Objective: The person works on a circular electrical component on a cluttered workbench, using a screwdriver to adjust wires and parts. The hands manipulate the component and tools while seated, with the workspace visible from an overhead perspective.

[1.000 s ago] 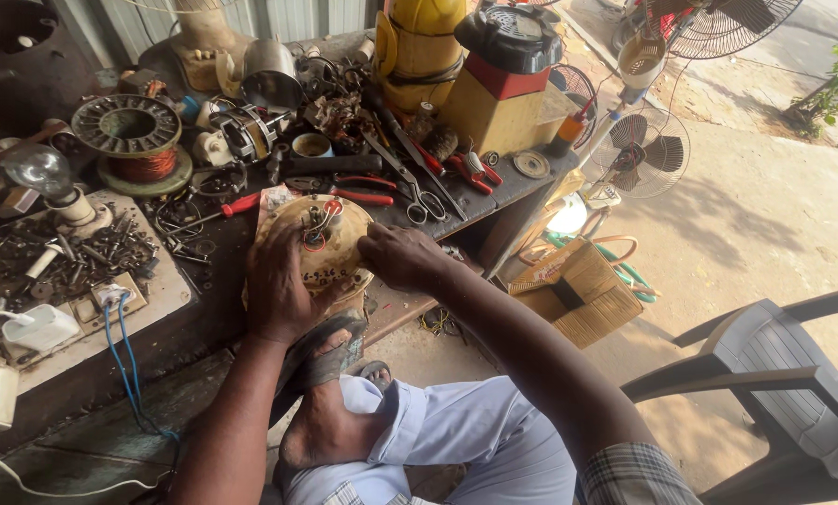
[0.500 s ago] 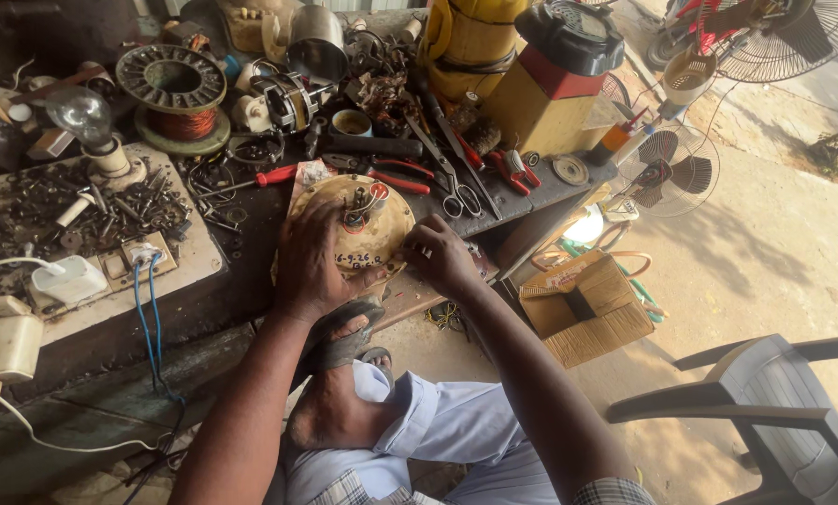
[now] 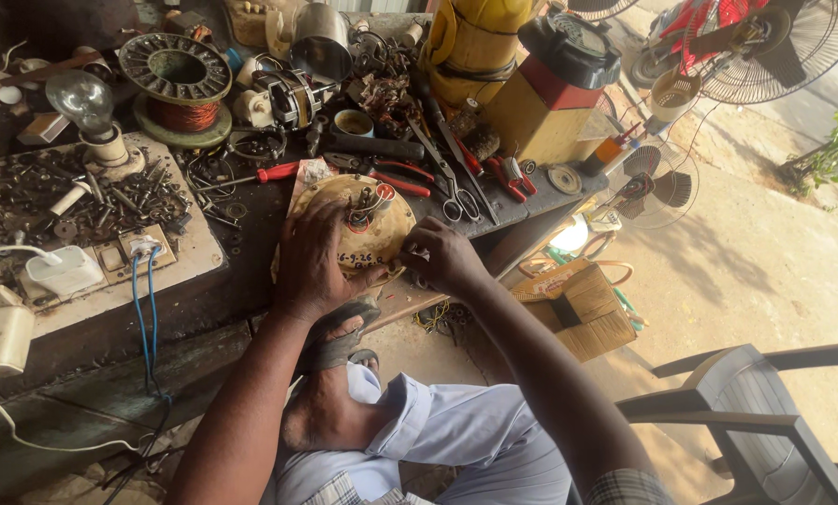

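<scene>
Knee: our bent leg sits nearest, under the workbench's front edge.
Left hand: our left hand lies spread on the tan motor housing, gripping it.
Right hand: our right hand pinches its right rim, where half a second ago it reached in.
Housing: at the front edge, unmoved, so the work stays put.
Beyond: red-handled pliers, scissors and copper coil crowd the far side.

There is a single view, from the person's head, looking steeply down and forward. It sits close over the cluttered counter edge, takes in both forearms and the lap, with sunlit ground off to the right.
</scene>
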